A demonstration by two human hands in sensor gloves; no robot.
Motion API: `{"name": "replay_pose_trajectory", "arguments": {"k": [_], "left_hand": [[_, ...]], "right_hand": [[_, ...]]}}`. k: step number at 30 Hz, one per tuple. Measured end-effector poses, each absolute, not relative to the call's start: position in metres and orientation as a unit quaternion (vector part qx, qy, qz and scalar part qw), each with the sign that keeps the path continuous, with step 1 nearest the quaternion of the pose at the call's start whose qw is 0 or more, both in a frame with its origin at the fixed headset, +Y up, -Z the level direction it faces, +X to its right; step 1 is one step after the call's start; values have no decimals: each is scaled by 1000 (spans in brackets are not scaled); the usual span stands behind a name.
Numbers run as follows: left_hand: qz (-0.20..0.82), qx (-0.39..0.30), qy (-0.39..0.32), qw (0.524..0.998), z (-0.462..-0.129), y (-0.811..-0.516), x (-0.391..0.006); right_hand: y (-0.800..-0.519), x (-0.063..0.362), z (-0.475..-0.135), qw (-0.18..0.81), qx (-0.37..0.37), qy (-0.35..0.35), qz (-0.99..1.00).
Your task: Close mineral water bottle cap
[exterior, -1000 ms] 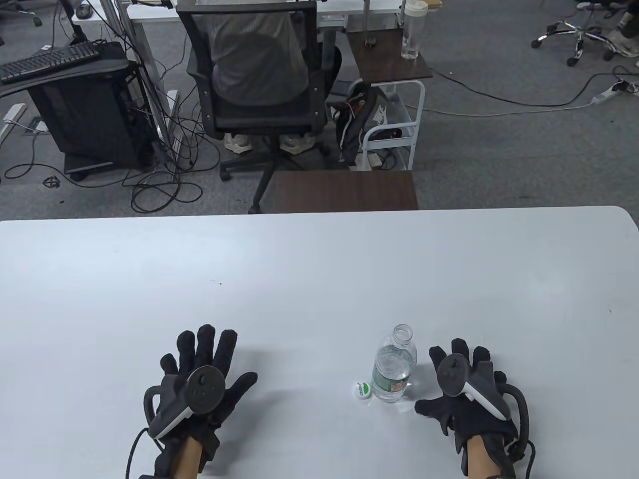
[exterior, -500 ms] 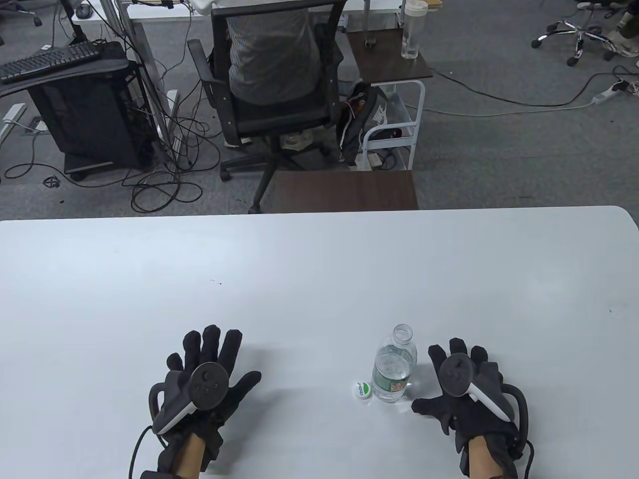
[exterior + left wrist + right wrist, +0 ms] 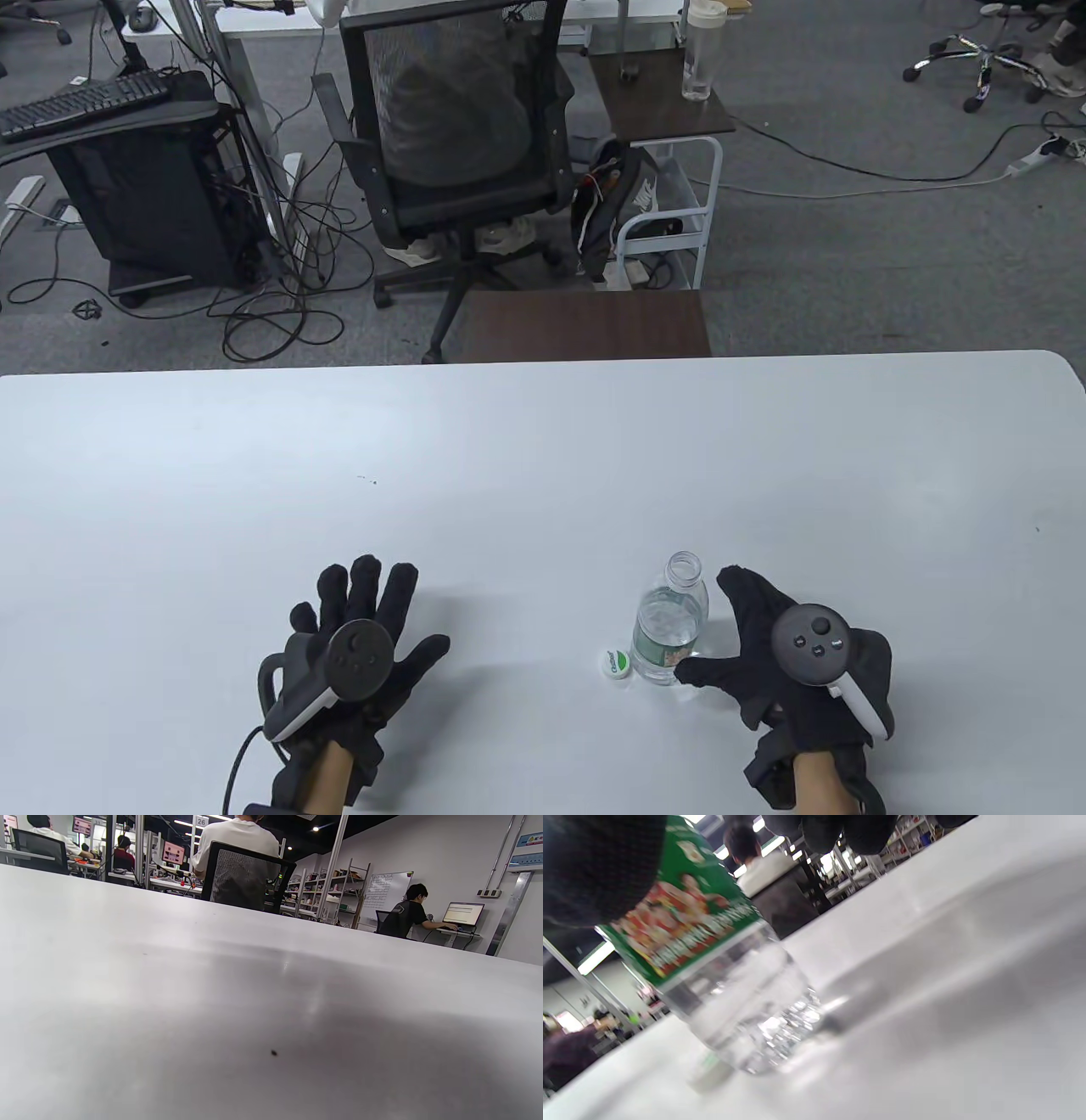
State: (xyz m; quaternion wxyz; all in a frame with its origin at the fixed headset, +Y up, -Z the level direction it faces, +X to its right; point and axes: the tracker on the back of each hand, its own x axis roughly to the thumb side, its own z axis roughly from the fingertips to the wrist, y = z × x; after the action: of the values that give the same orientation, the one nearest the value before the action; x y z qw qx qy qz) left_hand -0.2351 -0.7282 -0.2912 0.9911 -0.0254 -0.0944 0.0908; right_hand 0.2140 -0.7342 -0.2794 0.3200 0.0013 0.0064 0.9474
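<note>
A clear mineral water bottle (image 3: 670, 624) with a green label stands upright and uncapped on the white table (image 3: 543, 475). Its white and green cap (image 3: 616, 663) lies on the table just left of the bottle's base. My right hand (image 3: 706, 628) is open at the bottle's right side, thumb (image 3: 691, 673) by its front and fingers reaching past its far side. In the right wrist view the bottle (image 3: 721, 984) fills the left, with my thumb (image 3: 598, 866) against the label and my fingertips (image 3: 840, 832) apart from it. My left hand (image 3: 399, 607) rests flat and empty, fingers spread, well to the left.
The table's far edge runs across the middle of the table view. Beyond it are a small dark wooden table (image 3: 585, 323), an occupied office chair (image 3: 458, 144) and floor cables. The left wrist view shows only bare tabletop (image 3: 271, 1005).
My right hand has turned and moved left, its thumb and fingers now spread around the bottle's right side. My left hand has crept slightly forward and right. Bottle and cap have not moved.
</note>
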Motion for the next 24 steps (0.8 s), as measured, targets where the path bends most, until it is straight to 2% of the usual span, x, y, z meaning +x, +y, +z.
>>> {"name": "replay_pose_trajectory", "arguments": {"k": [3,9,17,24], "left_hand": [[93,-28,-97,991,-291,-729,-234],[99,-18,-100,990,-291,-730,-231],[84,-13,-104,991,-288,-731,-225],[111,-4,-111,988,-286,-727,-221]], "right_hand": [[-735,208,-281,325,-7,-4,946],[-743,196,-285,389,20,36,920],[-737,177,-281,349,-18,-50,936],[-720,189,-269,403,-36,-125,906]]}}
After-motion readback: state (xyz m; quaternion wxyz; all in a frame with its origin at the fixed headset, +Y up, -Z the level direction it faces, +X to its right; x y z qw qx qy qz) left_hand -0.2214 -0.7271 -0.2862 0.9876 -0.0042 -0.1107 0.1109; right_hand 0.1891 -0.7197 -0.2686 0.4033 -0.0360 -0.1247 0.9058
